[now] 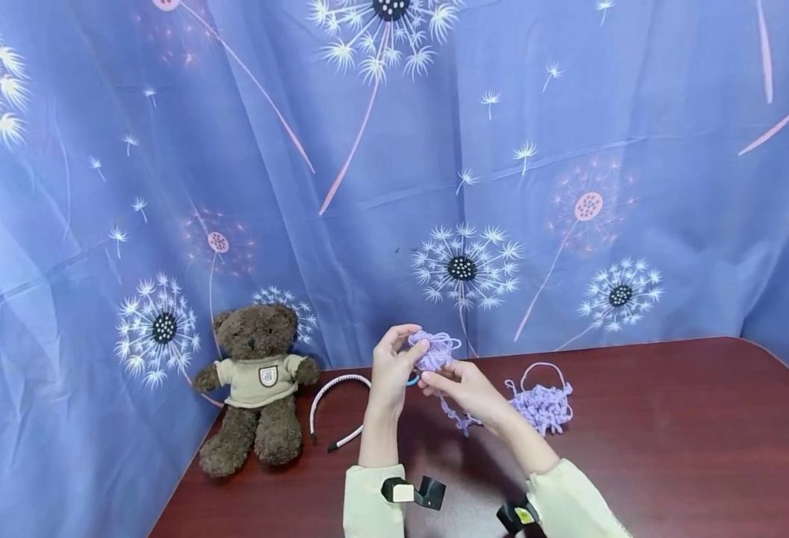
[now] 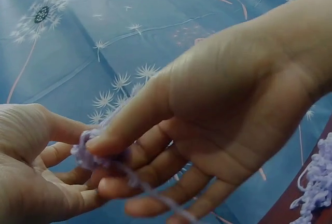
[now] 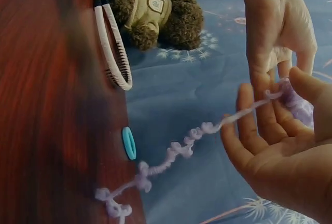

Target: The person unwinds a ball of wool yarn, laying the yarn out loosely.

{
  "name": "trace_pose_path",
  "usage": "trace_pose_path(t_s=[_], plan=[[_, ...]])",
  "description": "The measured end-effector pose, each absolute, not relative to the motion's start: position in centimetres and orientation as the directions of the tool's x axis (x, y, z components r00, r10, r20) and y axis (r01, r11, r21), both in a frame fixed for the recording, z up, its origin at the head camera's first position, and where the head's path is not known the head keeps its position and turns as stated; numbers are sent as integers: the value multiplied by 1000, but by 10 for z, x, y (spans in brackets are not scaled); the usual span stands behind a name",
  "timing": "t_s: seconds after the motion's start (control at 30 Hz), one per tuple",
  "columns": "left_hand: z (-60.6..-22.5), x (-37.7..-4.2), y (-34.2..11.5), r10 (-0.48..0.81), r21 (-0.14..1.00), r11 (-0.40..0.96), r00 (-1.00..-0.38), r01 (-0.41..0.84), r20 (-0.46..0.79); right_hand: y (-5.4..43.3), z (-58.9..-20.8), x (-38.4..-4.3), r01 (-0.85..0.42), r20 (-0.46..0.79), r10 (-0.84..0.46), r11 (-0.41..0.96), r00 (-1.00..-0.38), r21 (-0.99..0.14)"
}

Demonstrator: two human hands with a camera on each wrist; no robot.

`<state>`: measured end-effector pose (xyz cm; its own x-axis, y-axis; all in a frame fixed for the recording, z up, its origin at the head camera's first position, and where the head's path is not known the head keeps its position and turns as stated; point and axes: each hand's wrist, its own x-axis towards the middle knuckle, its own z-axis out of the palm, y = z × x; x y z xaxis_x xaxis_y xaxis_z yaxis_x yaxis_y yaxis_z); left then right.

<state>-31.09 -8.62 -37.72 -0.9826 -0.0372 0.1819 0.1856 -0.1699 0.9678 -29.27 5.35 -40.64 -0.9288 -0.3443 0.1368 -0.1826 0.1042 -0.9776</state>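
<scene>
Both hands hold a small bundle of light purple yarn (image 1: pixel 437 350) raised above the table. My left hand (image 1: pixel 392 368) grips its left side between thumb and fingers. The right hand (image 1: pixel 465 388) pinches its lower right edge, thumb on top in the left wrist view, where the bundle (image 2: pixel 91 154) is mostly hidden by fingers. From it a knobbly strand of purple yarn (image 3: pixel 181 151) runs past the right hand's fingers and down to the table. To the right lies a loose heap of the same looped yarn (image 1: pixel 542 407).
A brown teddy bear (image 1: pixel 253 388) in a light shirt sits at the table's left. Beside it lies a white headband (image 1: pixel 341 379). A light blue ring (image 3: pixel 129 143) is on the table behind the hands. A blue dandelion-print curtain (image 1: pixel 381 187) hangs behind the dark red table (image 1: pixel 670 433).
</scene>
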Motion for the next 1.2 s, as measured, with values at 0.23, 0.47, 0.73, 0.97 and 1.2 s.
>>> trace_pose_path(t_s=[0.23,0.47,0.73,0.97,1.2], plan=[[-384,-308,-89,58,979,-53,-978,195,198,63,-400,-292,-183,152,-214,134,-965,-974],[-383,-309,-93,78,982,29,-979,189,186,78,-394,-295,-273,240,-184,180,-953,-945],[-379,-309,-94,178,984,74,-973,161,146,84,-392,-296,-401,346,-222,290,-911,-869],[-380,-305,-91,317,980,63,-935,187,158,83,-391,-292,-493,410,-278,406,-869,-769],[-383,-307,-87,311,970,92,-932,226,188,82,-392,-292,-499,403,-296,443,-866,-745]])
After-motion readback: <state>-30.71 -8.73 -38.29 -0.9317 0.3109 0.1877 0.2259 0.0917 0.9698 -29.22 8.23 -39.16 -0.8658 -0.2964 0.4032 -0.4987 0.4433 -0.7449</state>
